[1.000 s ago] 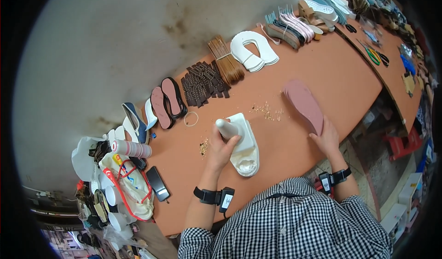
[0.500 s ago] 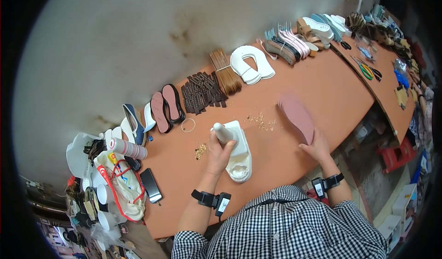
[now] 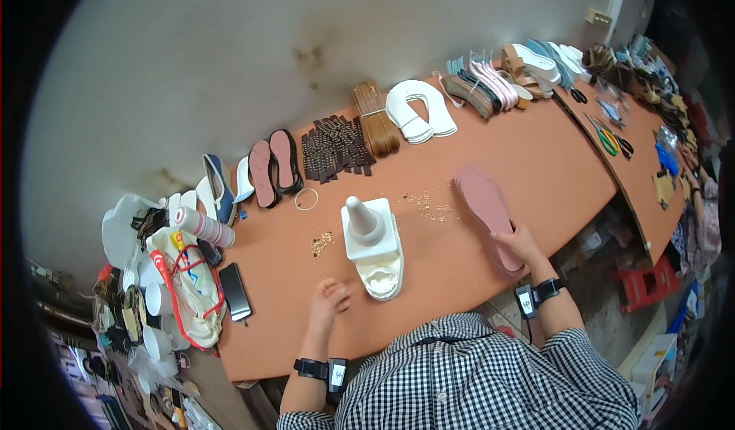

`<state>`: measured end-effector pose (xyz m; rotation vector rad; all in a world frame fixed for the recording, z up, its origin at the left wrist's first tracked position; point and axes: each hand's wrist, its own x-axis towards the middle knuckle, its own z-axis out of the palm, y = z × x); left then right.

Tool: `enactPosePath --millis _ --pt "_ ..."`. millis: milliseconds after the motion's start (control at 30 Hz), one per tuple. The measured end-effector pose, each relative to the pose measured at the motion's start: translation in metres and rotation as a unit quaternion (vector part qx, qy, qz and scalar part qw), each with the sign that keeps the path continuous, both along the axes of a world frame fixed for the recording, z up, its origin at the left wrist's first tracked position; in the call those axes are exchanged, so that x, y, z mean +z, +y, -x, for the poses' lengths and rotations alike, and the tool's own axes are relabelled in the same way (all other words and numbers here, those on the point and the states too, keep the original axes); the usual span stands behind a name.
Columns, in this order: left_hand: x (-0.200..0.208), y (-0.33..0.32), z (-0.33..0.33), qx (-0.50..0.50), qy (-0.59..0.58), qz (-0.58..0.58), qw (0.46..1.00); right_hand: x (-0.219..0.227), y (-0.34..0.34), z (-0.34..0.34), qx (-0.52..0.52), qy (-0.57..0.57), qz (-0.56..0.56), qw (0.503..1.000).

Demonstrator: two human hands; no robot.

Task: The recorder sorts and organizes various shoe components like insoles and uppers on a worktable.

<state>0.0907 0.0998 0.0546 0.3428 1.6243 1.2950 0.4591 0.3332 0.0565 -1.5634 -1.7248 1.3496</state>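
Right hand (image 3: 521, 248): closed round the near end of a pink insole (image 3: 481, 200), thumb across its upper face; insole is over the right part of the orange-brown tabletop (image 3: 436, 277), long axis slanting away to the left. Single layer or stack, and contact with the table: cannot tell. Left hand (image 3: 331, 295): fingers loosely curled, not clenched, nothing seen in grip; apart from, and left of, a white oblong container (image 3: 399, 265). White paste (image 3: 381, 281) in its near end; white block with conical handle (image 3: 365, 225) upright at the far end. Gold-coloured crumbs (image 3: 429, 206) between container and insole. Toward wall: studded dark-brown strips (image 3: 334, 147), white U-shaped pieces (image 3: 401, 109).
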Motion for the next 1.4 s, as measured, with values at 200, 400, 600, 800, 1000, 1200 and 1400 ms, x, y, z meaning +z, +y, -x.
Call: enactPosePath --millis 200,400,600,800,1000,1200,1400 --pt "-0.002 0.01 -0.025 -0.04 -0.06 0.017 0.997 -0.005 0.008 -0.001 -0.019 0.048 0.014 0.999" --pt "-0.012 0.016 -0.032 -0.046 -0.037 0.031 0.998 -0.015 0.017 0.015 -0.02 0.051 0.001 0.999" --pt "-0.013 0.016 -0.036 -0.013 -0.011 0.036 0.999 -0.021 0.027 0.024 -0.031 0.095 0.045 0.994" --pt "-0.013 0.012 -0.038 0.013 -0.032 0.018 0.999 -0.022 0.025 0.03 -0.025 0.134 0.033 0.99" --pt "-0.007 0.014 -0.038 0.017 -0.027 0.028 0.999 -0.038 0.029 0.018 -0.035 0.14 0.017 0.989" --pt "-0.01 0.004 -0.028 -0.005 -0.092 0.0 0.996 -0.041 0.002 -0.009 -0.239 0.254 0.123 0.929" --pt "-0.006 -0.017 0.007 0.016 -0.09 0.013 0.996 -0.075 -0.064 -0.042 -0.157 -0.097 -0.265 0.946"
